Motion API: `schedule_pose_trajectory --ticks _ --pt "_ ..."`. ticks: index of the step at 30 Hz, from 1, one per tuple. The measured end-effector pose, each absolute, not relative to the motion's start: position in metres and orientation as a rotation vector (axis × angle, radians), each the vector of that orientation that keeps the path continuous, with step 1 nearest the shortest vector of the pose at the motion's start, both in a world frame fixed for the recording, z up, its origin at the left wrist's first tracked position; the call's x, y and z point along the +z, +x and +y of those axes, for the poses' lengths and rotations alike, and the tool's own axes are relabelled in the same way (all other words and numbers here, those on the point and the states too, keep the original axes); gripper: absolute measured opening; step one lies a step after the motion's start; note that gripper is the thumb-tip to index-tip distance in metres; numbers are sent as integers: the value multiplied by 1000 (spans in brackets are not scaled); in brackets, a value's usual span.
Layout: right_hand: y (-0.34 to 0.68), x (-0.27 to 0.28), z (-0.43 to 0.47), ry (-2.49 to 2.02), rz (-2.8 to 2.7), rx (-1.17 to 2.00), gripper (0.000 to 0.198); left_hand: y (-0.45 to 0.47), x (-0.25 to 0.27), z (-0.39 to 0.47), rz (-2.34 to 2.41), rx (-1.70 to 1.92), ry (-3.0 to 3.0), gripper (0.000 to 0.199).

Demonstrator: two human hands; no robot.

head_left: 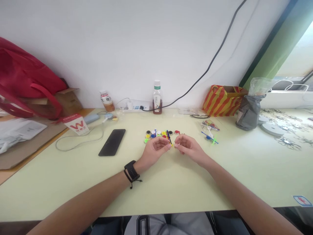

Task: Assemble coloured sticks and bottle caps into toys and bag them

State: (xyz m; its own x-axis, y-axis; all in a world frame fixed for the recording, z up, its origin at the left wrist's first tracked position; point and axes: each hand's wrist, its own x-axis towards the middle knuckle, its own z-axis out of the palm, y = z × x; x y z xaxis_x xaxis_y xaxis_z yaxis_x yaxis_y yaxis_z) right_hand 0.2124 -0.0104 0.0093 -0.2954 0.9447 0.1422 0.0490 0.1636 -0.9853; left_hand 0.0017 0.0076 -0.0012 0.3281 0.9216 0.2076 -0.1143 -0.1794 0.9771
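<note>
Near the middle of the table, my left hand (156, 147) is closed in a pinch, thumb against fingers, on a small yellow plastic piece (172, 145). A thin dark stick (169, 136) rises from about the same spot; whether it joins the yellow piece I cannot tell. My right hand (189, 147) faces it, thumb and fingertips pinched at the yellow piece's other side, where its grip is too small to make out. Just behind my hands lie several small round wheel-like pieces, among them a white one (159, 133), a black one (148, 132) and a red one (177, 132).
Coloured plastic parts (209, 137) lie to the right, by a clear bag of parts (210, 125). A black phone (111, 142) rests at left. Along the wall stand a bottle (157, 98), a power strip (137, 106) and a striped bag (220, 100). A cable (215, 55) hangs down.
</note>
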Motion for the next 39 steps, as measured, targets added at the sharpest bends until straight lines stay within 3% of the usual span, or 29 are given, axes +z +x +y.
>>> schedule_pose_trajectory --ticks 12,16,17,20,23,29,39 --pt "210 7 -13 -985 -1683 1096 37 2 2 6 787 1116 1391 29" --pt "211 7 -14 -963 -1630 1093 55 2 3 6 807 1120 1353 31" --pt "212 7 -14 -944 -1607 1105 55 2 3 7 810 1120 1346 32" --pt "217 11 -14 -876 -1666 1143 27 1 3 9 829 1123 1316 32" --pt "220 15 -14 -850 -1775 1150 59 1 1 11 859 1126 1287 32" --pt "215 16 -15 -885 -1587 1258 23 1 0 10 837 1118 1310 31" --pt "212 13 -16 -933 -1740 1270 45 1 4 7 805 1101 1328 32"
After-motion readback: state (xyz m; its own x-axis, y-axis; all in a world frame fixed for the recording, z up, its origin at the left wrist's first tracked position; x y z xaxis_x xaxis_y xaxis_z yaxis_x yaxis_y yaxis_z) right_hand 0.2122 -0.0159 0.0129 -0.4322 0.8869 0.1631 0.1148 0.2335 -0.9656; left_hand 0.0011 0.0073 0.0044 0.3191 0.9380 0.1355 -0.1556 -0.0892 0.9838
